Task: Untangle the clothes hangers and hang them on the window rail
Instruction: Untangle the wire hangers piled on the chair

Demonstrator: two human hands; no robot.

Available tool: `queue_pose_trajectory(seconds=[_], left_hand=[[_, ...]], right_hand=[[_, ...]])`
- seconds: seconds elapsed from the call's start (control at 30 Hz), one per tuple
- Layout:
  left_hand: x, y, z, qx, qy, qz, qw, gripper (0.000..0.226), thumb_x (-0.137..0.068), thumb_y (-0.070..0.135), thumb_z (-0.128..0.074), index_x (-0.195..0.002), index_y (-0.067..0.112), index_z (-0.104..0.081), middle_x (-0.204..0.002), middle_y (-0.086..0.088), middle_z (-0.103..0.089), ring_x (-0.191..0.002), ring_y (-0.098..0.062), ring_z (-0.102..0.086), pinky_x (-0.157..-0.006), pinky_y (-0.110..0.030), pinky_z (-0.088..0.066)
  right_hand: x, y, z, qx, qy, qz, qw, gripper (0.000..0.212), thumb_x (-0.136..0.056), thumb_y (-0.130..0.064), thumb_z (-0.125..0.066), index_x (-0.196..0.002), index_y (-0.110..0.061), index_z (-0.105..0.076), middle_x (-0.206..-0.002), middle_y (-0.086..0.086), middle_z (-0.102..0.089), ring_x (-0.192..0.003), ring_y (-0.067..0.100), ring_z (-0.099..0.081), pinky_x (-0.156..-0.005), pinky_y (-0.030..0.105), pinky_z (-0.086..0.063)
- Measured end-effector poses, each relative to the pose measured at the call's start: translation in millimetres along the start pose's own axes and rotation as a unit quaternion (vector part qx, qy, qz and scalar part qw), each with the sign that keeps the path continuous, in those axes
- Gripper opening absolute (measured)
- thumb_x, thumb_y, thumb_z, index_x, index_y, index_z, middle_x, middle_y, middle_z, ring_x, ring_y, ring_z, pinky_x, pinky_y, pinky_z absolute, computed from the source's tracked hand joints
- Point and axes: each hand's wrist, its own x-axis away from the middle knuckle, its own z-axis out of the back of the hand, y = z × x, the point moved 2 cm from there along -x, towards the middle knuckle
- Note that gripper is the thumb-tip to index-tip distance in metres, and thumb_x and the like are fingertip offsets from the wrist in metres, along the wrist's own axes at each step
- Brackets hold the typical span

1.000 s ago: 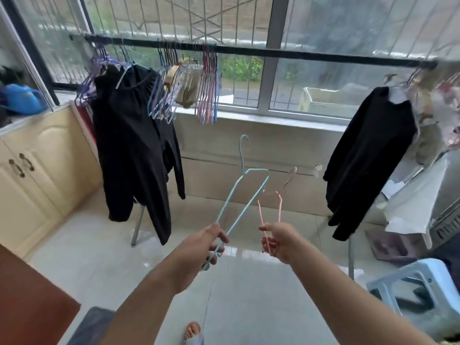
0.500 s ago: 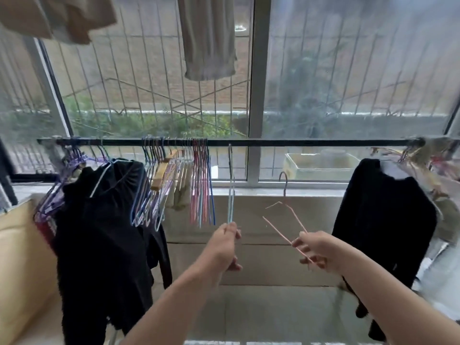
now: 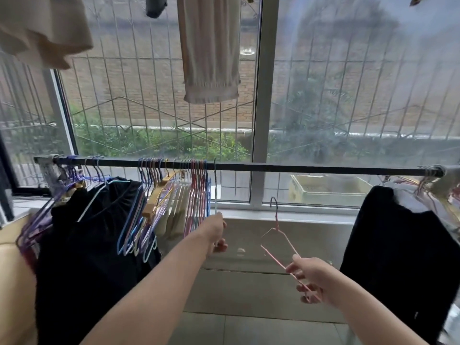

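While the left hand (image 3: 216, 232) pinches the blue hanger (image 3: 215, 192) hooked on the window rail (image 3: 311, 168), the right hand (image 3: 314, 277) fingers curl round the pink hanger (image 3: 278, 241) below the rail; light, springy wire, best gripped by its lower bar.

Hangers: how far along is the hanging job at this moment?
Done: the two hangers are apart, and the blue hanger hooks over the rail, the left hand gripping its lower part. In hand: the right hand holds the pink hanger below the rail. Left: hooking the pink one on.
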Motion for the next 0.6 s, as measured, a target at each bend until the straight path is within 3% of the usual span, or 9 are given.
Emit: queue_pose_trajectory(seconds=[0.07, 0.17, 0.33, 0.5, 0.6], left_hand=[[-8.0, -5.9, 1.9, 0.002, 0.021, 0.007, 1.000, 0.022, -0.105, 0.021, -0.030, -0.109, 0.010, -0.048, -0.097, -0.010, -0.042, -0.078, -0.020, -0.043, -0.056, -0.030, -0.048], [-14.8, -11.6, -2.3, 0.023, 0.046, 0.027, 0.998, 0.035, -0.107, 0.023, -0.026, -0.134, 0.011, -0.046, -0.102, -0.010, -0.046, -0.076, -0.019, -0.045, -0.050, -0.028, -0.048], [-16.1, -12.0, -14.2, 0.050, 0.055, 0.052, 0.996, 0.046, -0.108, 0.023, -0.021, -0.151, 0.017, -0.035, -0.132, -0.012, -0.042, -0.090, -0.027, -0.057, -0.051, -0.032, -0.053], [-4.3, -10.7, -17.2, 0.023, 0.037, 0.063, 0.997, 0.052, -0.106, 0.020, -0.021, -0.158, 0.020, -0.025, -0.149, -0.020, -0.037, -0.096, -0.036, -0.063, -0.072, -0.049, -0.063], [7.0, -14.4, -9.9, -0.053, 0.011, 0.069, 0.996, 0.052, -0.108, 0.030, -0.024, -0.159, 0.018, -0.022, -0.158, -0.021, -0.032, -0.113, -0.039, -0.061, -0.086, -0.059, -0.059]], right_hand=[[-5.3, -1.6, -2.7, -0.004, -0.002, 0.000, 1.000, 0.048, -0.105, -0.042, -0.040, -0.104, -0.005, -0.071, -0.100, 0.011, -0.053, -0.075, 0.024, -0.054, -0.068, 0.035, -0.048], [-9.7, -6.4, -8.2, -0.008, -0.010, 0.002, 1.000, 0.049, -0.105, -0.044, -0.041, -0.104, -0.005, -0.070, -0.102, 0.012, -0.054, -0.077, 0.025, -0.054, -0.069, 0.036, -0.048], [-11.7, -24.8, -20.9, -0.021, -0.024, 0.027, 0.999, 0.050, -0.105, -0.046, -0.042, -0.103, -0.005, -0.070, -0.103, 0.012, -0.055, -0.077, 0.025, -0.055, -0.070, 0.037, -0.050], [-1.8, -50.5, -30.8, -0.045, -0.050, 0.078, 0.995, 0.038, -0.105, -0.031, -0.043, -0.105, -0.003, -0.068, -0.117, 0.015, -0.059, -0.082, 0.025, -0.055, -0.070, 0.037, -0.050], [11.5, -59.4, -30.6, -0.056, -0.061, 0.110, 0.990, 0.027, -0.101, -0.019, -0.048, -0.105, -0.004, -0.069, -0.120, 0.014, -0.060, -0.086, 0.026, -0.057, -0.071, 0.037, -0.050]])
